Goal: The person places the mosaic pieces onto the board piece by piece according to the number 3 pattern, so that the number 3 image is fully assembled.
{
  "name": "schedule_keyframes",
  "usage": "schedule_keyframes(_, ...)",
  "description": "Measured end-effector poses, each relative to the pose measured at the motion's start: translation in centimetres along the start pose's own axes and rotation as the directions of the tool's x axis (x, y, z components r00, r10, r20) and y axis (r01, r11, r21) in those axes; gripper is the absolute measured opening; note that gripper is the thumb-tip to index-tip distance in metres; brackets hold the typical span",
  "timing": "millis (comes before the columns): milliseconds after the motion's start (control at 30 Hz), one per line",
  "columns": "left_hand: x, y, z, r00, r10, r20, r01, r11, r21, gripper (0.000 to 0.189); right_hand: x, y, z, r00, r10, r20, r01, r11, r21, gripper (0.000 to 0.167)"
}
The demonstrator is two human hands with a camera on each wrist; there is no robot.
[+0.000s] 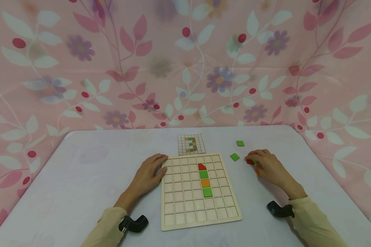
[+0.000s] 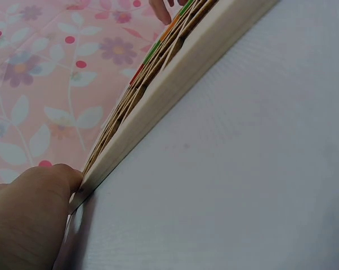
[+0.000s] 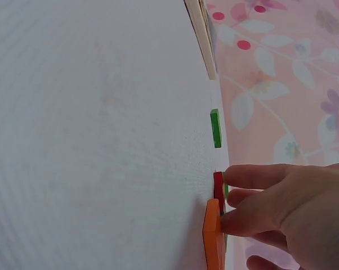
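A pale wooden grid board [image 1: 186,217] lies on the table. One column holds a red rounded tile [image 1: 202,166], a green tile [image 1: 203,174], an orange tile [image 1: 205,183] and another green tile [image 1: 207,192]. At the board's upper left corner rests my left hand [image 1: 146,175], its thumb against the left edge. My right hand [image 1: 268,167] is over loose tiles to the right, thumb and forefinger apart. Its fingertips touch a red tile [image 3: 218,184] and a green one partly behind it. An orange tile [image 3: 213,233] stands out near the thumb in the right wrist view.
Behind the board lies a printed grid card [image 1: 181,145] with a coloured pattern. Two loose green tiles, one farther back [image 1: 240,143] and one nearer [image 1: 234,156], lie between board and right hand. A flowered pink cloth [image 1: 160,68] hangs behind the white table.
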State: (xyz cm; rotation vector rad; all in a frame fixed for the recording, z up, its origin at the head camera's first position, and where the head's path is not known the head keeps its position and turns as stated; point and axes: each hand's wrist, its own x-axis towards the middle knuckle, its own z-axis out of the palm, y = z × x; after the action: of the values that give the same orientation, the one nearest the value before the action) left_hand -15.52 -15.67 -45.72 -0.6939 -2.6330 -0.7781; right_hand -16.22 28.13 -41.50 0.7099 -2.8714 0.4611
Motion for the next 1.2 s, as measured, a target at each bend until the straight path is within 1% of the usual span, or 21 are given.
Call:
schedule_keyframes(133, 0.04, 0.03, -0.03, 1.0, 0.002, 0.0, -0.002, 1.0, 0.003, 0.042, 0.02, -0.06, -0.07, 1.0, -0.006, 0.002, 0.006, 1.0, -0.007, 0.04)
schedule_keyframes(433, 0.04, 0.15, -0.12, 1.0, -0.001, 0.002, 0.001, 1.0, 0.003, 0.042, 0.14, 0.17, 0.16, 0.999, -0.043, -0.021, 0.042, 0.997, -0.058, 0.039)
schedule_keyframes(700, -0.04, -0.01, 0.03, 1.0, 0.006, -0.001, -0.006, 1.0, 0.008, 0.042, 0.24, 0.07, 0.47, 0.998, -0.044, -0.054, 0.04, 0.996, -0.075, 0.024)
schedule_keyframes(1200, -0.08, -0.03, 0.04, 1.0, 0.013, -0.014, -0.013, 1.0, 0.008, 0.043, 0.19, -0.07, 0.48, 0.999, -0.032, -0.023, 0.032, 0.999, -0.042, 0.023)
